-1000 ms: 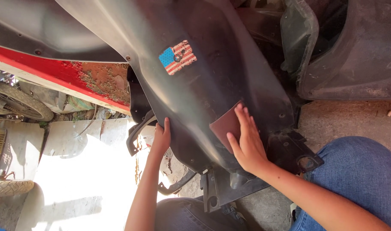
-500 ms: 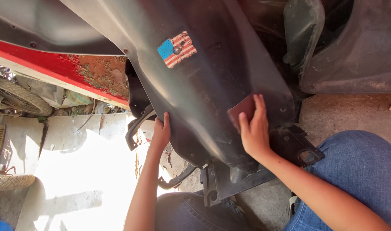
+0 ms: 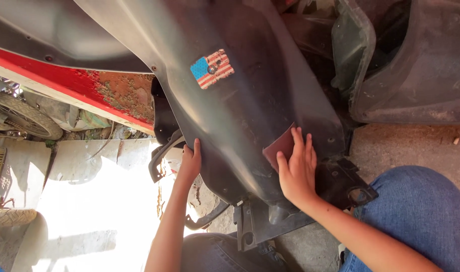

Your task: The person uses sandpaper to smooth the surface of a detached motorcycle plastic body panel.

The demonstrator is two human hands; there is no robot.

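Reddish-brown sandpaper [image 3: 279, 147] is pressed flat against the black plastic panel [image 3: 250, 116] under the open right hand [image 3: 296, 171] (fingers spread). The panel's edge is gripped by the left hand [image 3: 190, 163]. Should that grip loosen, the panel could likely shift and the sandpaper slip. A flag sticker [image 3: 212, 68] sits above; blue jeans [image 3: 416, 216] lie below.

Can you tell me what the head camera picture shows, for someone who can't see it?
The right hand presses a reddish-brown sanding sheet flat against a big black plastic panel with a flag sticker. The left hand grips the panel's edge.
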